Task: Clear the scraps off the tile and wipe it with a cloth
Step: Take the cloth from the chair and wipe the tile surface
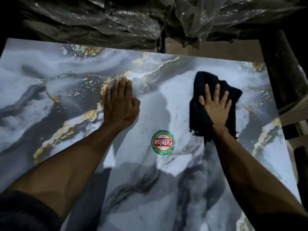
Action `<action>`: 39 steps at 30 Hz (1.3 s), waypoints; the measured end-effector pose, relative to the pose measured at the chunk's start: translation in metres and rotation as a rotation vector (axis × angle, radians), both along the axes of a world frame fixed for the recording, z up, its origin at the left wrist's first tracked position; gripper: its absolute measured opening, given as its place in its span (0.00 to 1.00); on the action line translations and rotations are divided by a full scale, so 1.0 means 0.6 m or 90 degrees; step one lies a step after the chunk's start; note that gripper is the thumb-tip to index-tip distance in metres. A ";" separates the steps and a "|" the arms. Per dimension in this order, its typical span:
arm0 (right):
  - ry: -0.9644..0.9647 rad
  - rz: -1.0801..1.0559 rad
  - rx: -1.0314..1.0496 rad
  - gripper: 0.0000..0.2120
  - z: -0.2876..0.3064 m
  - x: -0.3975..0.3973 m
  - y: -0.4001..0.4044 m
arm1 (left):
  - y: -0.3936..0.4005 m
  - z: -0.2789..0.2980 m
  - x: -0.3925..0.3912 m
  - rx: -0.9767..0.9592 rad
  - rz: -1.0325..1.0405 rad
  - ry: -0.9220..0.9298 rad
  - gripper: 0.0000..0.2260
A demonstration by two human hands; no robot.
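Right hand (215,105) flat, fingers spread, pressing dark cloth (200,114) onto tile (150,180). Left hand (120,104) flat on bare tile, fingers together, well apart from cloth.

One head-worn camera looks steeply down and forward over the tile (150,180), close enough that both forearms fill the lower corners; crumpled plastic sheeting (116,19) crosses the far edge.
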State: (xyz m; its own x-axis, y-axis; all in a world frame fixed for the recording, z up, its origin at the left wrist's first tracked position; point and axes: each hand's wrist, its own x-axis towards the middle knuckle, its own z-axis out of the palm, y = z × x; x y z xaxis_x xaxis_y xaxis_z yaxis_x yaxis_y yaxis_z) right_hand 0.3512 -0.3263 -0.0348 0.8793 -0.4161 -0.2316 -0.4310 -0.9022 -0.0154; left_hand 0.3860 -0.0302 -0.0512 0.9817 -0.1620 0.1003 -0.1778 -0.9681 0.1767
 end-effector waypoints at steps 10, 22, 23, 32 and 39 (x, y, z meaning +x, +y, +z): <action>-0.123 0.237 0.020 0.24 -0.015 -0.117 0.233 | 0.006 -0.001 0.000 -0.067 -0.001 -0.022 0.26; -0.023 -0.011 -0.026 0.31 -0.006 -0.244 0.036 | 0.000 0.007 -0.002 -0.069 0.009 -0.009 0.24; -0.020 -0.026 -0.018 0.30 -0.005 -0.217 0.030 | 0.000 0.007 -0.002 -0.064 0.009 -0.009 0.24; -0.112 0.134 -0.010 0.26 -0.015 -0.174 0.204 | 0.022 0.021 -0.026 -0.081 -0.023 -0.029 0.21; -0.175 0.235 0.039 0.26 -0.028 -0.439 0.293 | 0.074 0.010 -0.172 -0.049 -0.061 0.111 0.33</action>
